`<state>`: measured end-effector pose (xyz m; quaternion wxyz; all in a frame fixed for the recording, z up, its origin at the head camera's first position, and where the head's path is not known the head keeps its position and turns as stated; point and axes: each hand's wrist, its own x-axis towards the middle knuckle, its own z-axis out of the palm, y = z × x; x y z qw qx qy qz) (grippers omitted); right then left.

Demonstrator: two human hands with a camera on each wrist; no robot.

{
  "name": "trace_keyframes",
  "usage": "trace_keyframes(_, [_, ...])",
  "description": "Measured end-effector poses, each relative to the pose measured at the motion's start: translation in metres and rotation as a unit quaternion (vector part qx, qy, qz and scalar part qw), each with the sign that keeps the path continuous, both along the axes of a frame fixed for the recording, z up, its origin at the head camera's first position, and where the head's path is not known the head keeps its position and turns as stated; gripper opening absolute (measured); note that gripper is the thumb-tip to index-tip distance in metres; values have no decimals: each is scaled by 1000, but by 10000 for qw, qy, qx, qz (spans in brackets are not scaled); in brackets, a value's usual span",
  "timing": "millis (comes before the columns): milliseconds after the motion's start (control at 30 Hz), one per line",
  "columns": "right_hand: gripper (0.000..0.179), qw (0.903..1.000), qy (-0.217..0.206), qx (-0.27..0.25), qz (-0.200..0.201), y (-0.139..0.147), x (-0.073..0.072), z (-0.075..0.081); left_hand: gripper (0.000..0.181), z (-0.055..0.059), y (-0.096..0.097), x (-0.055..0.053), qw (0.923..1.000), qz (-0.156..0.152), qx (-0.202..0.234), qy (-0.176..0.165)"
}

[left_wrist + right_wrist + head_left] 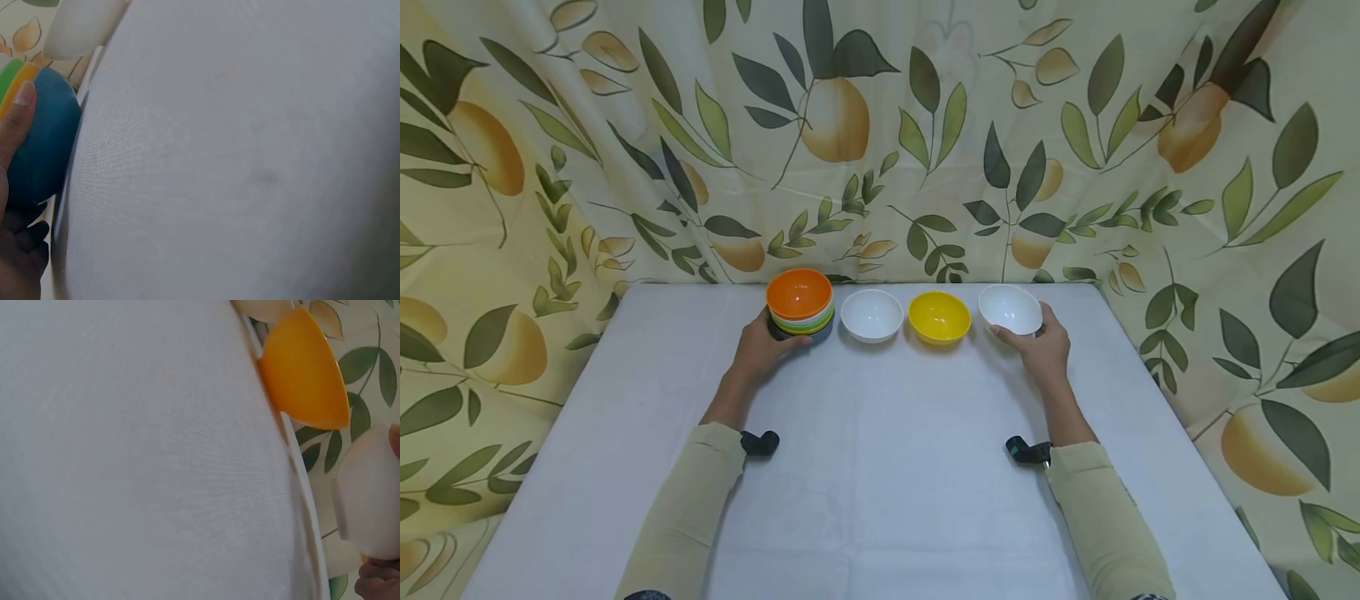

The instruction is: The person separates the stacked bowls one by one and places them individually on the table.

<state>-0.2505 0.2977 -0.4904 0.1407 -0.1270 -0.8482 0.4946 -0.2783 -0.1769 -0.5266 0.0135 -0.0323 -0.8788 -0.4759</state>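
My left hand (758,347) grips a stack of nested bowls at the back left of the table, with the thumb on the near side. An orange bowl (799,293) tops the stack, over white, green and yellow rims, and a blue bowl (51,134) is lowest. At the right end of the row, my right hand (1047,346) holds a white bowl (1009,309) by its right side, thumb at the near rim. That bowl's foot stands off the tabletop in the right wrist view. Between the hands sit another white bowl (872,317) and a yellow bowl (939,318), both upright.
A white cloth covers the table (880,467), whose back edge runs just behind the bowls. A curtain (880,208) printed with fruit and leaves hangs behind and around it. Each wrist carries a small black camera (761,444).
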Motion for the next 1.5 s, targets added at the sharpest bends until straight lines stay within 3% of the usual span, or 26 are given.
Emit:
trace_keyframes(433, [91,9996,137,-166,174,5,2,-7,96,4,1,1,9999,102,-48,8])
trace_keyframes(967, [90,9989,-44,-214,413,8,3,-20,99,3,1,0,9999,48,-90,-77])
trace_keyframes(1500, [90,9987,-151,-97,485,7,6,-18,99,4,1,1,9999,40,-115,-52])
